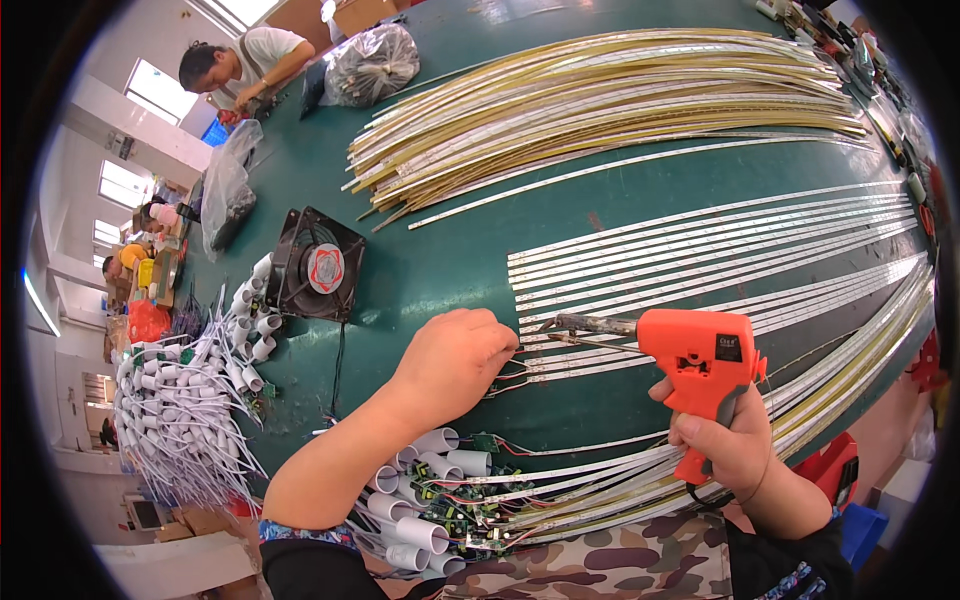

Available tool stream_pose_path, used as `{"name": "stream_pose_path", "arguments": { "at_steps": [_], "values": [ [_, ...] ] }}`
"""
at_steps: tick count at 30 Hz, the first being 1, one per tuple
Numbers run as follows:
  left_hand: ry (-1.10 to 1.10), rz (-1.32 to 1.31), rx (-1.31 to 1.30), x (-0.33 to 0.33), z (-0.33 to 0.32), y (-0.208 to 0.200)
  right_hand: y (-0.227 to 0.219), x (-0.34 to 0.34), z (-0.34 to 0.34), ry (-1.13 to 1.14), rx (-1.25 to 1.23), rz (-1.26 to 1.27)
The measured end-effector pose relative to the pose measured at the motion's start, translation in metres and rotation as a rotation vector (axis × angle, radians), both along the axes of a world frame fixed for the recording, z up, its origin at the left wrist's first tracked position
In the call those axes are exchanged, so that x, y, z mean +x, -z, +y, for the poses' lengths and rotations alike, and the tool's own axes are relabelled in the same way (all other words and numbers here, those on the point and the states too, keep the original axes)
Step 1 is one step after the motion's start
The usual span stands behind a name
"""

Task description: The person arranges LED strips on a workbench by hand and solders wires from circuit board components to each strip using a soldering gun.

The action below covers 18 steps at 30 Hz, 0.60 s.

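My right hand (pixel 735 445) grips an orange-red soldering gun (pixel 690 350) by its handle, below and right of the tip. The gun's metal tip and thin feed tube reach left to the ends of a row of white LED strips (pixel 700 240). Beside that tip, my left hand (pixel 450 365) is closed in a pinch on a thin wire at the strip ends. The fingers cover most of that wire. Short thin wires (pixel 512 378) show just below these fingers, at the lower strips of the row.
A black fan (pixel 318 265) stands left of my left hand. White tubes with circuit boards (pixel 420 533) lie near me, and white wired tubes (pixel 180 420) heap at the left. A strip pile (pixel 610 110) lies at the back. Another person (pixel 250 65) works at the far left.
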<state>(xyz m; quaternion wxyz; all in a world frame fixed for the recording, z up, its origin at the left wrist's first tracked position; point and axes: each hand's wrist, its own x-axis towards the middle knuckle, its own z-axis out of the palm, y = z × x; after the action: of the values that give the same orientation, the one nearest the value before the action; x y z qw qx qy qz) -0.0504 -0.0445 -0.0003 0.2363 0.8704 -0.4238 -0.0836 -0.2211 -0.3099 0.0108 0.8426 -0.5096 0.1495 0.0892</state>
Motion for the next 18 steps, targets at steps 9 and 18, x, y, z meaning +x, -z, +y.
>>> {"name": "stream_pose_path", "arguments": {
  "at_steps": [9, 18],
  "values": [
    [0.055, -0.118, 0.105, -0.0001, -0.0033, 0.0009, 0.0035, -0.0008, 0.0039, -0.17, -0.346, -0.133],
    [0.071, -0.158, 0.111, -0.0012, -0.0035, 0.0015, -0.0004, 0.0032, 0.0079, -0.222, -0.464, -0.177]
  ]
}}
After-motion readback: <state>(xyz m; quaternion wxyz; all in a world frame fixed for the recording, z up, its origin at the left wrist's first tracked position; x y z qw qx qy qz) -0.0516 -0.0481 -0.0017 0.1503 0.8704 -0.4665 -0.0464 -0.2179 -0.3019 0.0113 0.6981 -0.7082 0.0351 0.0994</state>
